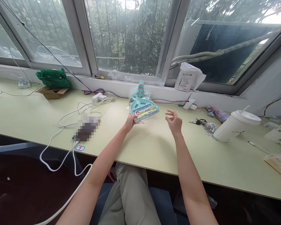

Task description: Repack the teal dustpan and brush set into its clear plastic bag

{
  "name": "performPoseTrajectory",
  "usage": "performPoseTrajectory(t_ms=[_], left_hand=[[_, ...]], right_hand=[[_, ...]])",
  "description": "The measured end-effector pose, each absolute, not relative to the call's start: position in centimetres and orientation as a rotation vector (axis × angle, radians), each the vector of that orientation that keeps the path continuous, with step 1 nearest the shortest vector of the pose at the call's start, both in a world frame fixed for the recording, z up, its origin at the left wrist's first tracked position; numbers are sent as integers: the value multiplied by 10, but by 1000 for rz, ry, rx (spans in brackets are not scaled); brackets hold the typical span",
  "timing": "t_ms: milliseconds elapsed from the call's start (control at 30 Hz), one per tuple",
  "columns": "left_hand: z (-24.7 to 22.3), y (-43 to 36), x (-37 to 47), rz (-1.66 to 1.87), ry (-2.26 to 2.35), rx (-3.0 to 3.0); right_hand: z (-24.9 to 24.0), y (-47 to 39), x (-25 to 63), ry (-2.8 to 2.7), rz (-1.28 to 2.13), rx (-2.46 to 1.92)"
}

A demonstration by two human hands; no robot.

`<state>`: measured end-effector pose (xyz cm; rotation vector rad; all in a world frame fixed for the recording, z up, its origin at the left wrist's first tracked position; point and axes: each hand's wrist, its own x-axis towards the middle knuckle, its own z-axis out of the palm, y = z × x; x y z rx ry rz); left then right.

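Note:
My left hand (130, 122) grips the lower left edge of a small teal dustpan (144, 107), its thumb pressed on the front. The dustpan is tilted up, with blue bristles and a yellow and red label across its face. Right behind it a stack of similar teal handles (141, 88) in clear plastic leans by the window sill. To the right of the dustpan, my right hand (174, 122) is raised above the table, fingers apart and holding nothing.
A white cup (236, 126) with lid and straw stands at right, beside keys (198, 122). A white package (188, 78) sits on the sill. At left lie white cables (61, 122), a pixelated dark object (86, 128), a cardboard box (51, 93) and a green bag (53, 78).

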<state>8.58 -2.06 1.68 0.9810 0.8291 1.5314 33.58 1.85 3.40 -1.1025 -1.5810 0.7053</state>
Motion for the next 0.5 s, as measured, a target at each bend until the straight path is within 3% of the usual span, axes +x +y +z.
performPoseTrajectory(t_ms=[67, 167, 500], left_hand=[[15, -18, 78, 1518, 830, 955], [13, -17, 73, 1449, 818, 965], [8, -18, 66, 1090, 897, 1084]], right_hand=[[33, 19, 335, -1752, 379, -1028], [26, 21, 325, -2016, 164, -930], [5, 32, 330, -2062, 39, -979]])
